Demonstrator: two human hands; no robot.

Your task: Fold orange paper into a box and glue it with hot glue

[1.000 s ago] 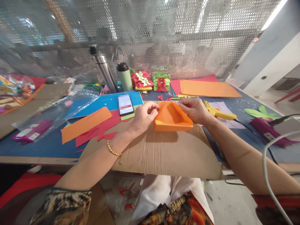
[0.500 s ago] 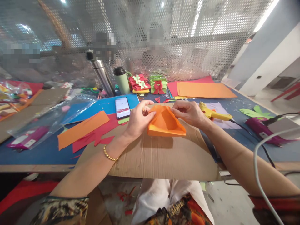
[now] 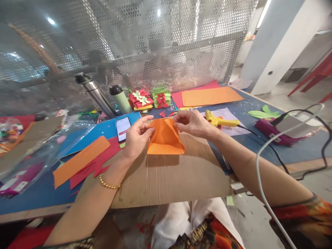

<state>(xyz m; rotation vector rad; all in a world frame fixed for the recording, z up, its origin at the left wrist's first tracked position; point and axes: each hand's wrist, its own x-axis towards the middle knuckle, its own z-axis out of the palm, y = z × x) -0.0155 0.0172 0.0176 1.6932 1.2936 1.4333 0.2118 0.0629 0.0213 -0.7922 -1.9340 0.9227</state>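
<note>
A folded orange paper piece [image 3: 166, 140] is held up over a brown cardboard sheet [image 3: 171, 183]. It has an open pocket shape, with its wide lower edge facing me. My left hand [image 3: 137, 136] pinches its left edge between thumb and fingers. On the opposite side, my right hand [image 3: 193, 123] grips the upper right edge, fingers curled. Just beyond my right hand lies a yellow glue gun [image 3: 221, 121] on a pale sheet. A phone [image 3: 123, 129] lies behind my left hand.
Orange strips [image 3: 81, 160] and red paper lie at the left. At the back stand a steel bottle [image 3: 97, 95], a green tumbler [image 3: 121, 99] and small red and green paper boxes [image 3: 161, 98]. A purple power strip [image 3: 275, 133] and a white cable are at the right.
The view has turned to the right, so everything sits further left. The orange piece is tilted differently, its pocket now facing me more squarely. Both hands still hold it.
</note>
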